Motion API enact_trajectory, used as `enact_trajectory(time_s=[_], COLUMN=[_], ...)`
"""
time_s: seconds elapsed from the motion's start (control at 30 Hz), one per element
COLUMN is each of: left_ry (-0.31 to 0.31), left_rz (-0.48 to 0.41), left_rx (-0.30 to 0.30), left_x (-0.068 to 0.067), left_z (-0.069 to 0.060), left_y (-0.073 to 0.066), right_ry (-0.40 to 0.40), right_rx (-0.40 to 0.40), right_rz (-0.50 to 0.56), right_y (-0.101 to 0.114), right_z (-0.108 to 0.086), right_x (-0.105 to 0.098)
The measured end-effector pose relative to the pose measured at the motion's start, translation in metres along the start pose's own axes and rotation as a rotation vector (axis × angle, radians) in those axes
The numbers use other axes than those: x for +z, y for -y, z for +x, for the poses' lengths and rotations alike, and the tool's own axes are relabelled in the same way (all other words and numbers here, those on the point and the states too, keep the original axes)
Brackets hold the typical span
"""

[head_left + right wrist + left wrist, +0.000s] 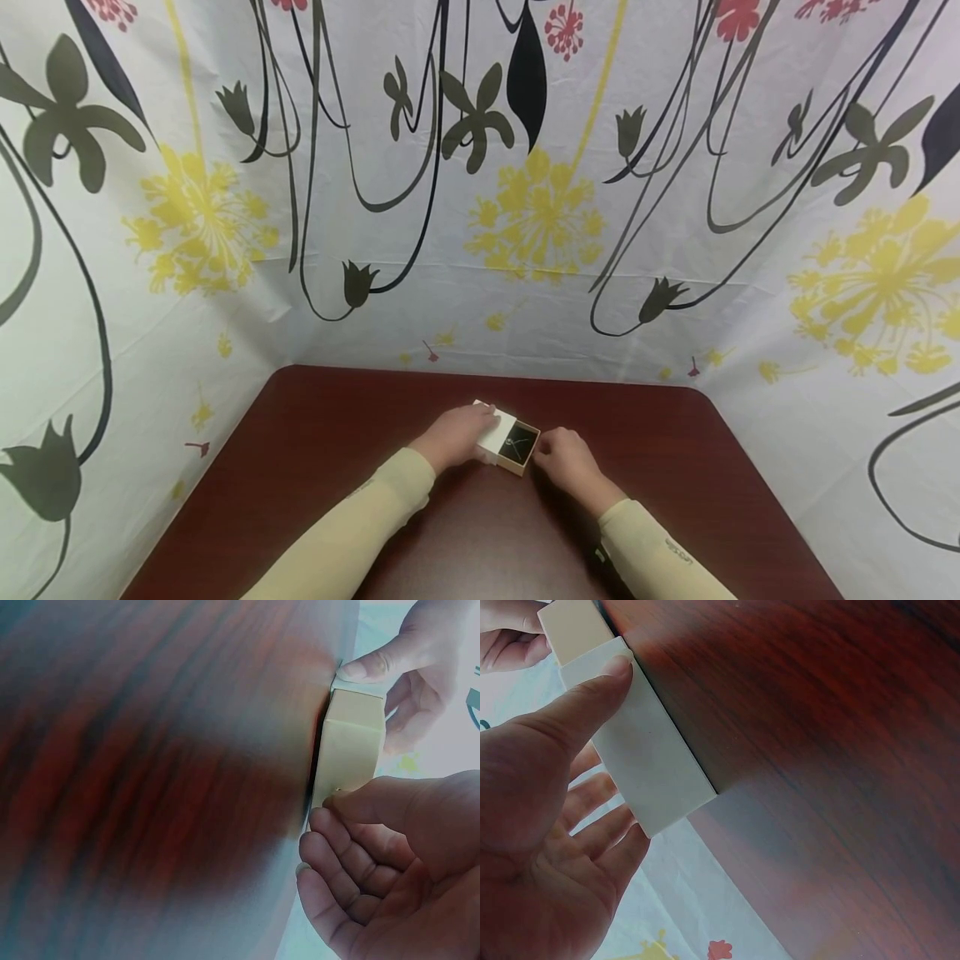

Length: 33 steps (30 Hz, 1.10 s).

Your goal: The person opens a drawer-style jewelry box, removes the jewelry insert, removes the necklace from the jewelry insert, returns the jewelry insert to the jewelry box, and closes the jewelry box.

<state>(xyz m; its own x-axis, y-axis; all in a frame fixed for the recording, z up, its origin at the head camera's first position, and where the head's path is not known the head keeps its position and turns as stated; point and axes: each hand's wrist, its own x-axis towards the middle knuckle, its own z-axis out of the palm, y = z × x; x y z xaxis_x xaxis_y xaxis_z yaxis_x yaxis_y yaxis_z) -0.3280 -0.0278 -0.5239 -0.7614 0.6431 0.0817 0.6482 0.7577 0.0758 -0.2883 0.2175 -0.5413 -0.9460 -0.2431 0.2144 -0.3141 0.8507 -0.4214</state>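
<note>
The left sleeve [345,525] and right sleeve [637,537] are pale yellow, the latter with dark lettering [678,551].

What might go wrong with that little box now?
The tan drawer is already partly out of the white sleeve, so a hard tug from the right hand might pull it free suddenly. The small shiny thing shows in the open part and could tumble out. If the left hand squeezes too tightly, the drawer might stick.
</note>
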Motion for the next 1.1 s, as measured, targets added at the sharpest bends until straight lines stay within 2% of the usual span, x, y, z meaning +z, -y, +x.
enact_trajectory(time_s=[0.27, 0.47, 1.1], left_ry=[0.018, 0.005, 0.017], left_rz=[0.0, 0.005, 0.001], left_rx=[-0.001, -0.001, 0.001], left_x=[-0.0009, 0.0002, -0.0003], left_z=[0.0002, 0.001, 0.0012], left_y=[-0.0019, -0.0013, -0.0002], right_ry=[-0.001, -0.013, -0.002], right_rx=[0.002, -0.008, -0.002], right_rz=[0.007, 0.002, 0.002], right_y=[-0.0015, -0.0023, -0.0005], right_z=[-0.0016, -0.0027, -0.0036], right_x=[-0.0003, -0.0003, -0.0034])
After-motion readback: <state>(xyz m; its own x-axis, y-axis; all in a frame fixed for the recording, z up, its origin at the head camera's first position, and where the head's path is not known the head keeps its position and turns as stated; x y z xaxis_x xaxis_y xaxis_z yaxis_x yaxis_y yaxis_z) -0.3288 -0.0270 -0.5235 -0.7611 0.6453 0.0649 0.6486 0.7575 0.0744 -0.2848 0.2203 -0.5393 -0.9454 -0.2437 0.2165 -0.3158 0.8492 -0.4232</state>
